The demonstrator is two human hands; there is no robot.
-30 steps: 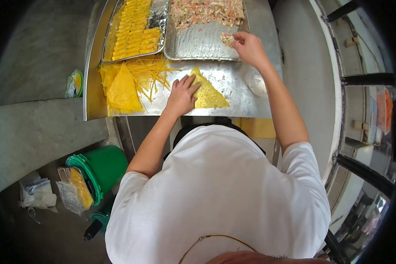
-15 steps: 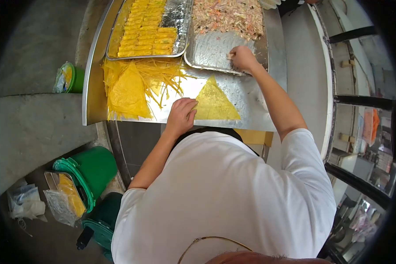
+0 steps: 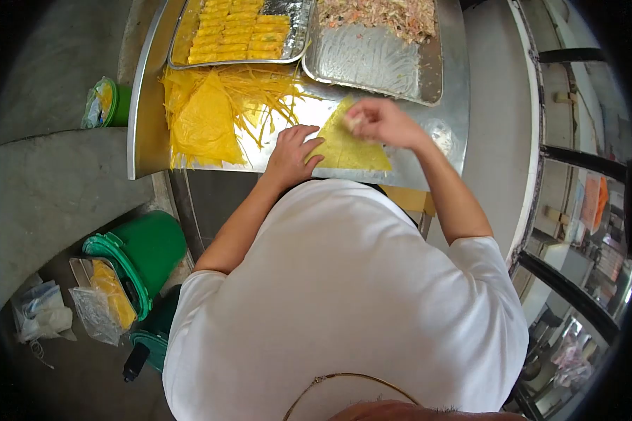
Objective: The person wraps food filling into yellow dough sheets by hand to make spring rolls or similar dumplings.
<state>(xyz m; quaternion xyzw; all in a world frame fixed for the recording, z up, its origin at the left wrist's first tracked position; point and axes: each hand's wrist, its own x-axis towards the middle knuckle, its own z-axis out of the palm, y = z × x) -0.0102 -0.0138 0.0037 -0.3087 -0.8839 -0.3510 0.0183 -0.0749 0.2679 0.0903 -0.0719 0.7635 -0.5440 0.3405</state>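
Looks like the filling step. Right hand (image 3: 379,121) above the far part of the triangular wrapper (image 3: 351,151), grip clenched on a pinch of filling (image 3: 351,121), not yet set down. Left hand (image 3: 291,151) flat on the wrapper's near-left edge, fingers spread and released, pinning it to the surface (image 3: 442,133). Wrapper flat near the front edge of that surface, just in front of the 2 trays. Next, probably: lowering the pinch onto the wrapper without scattering it, with the sheet kept pinned against sliding.

Containers: 2 metal trays at the back. Left tray (image 3: 296,31) packed with rows of yellow rolls (image 3: 235,31), 1 strip at its right side bare. Right tray (image 3: 372,59) mostly bare, shredded mix (image 3: 390,14) heaped at its far end. Beside them, loose on the surface, a stack of wrappers (image 3: 203,123) and yellow strips (image 3: 267,95). On the floor, a green bucket (image 3: 151,249), contents hidden.
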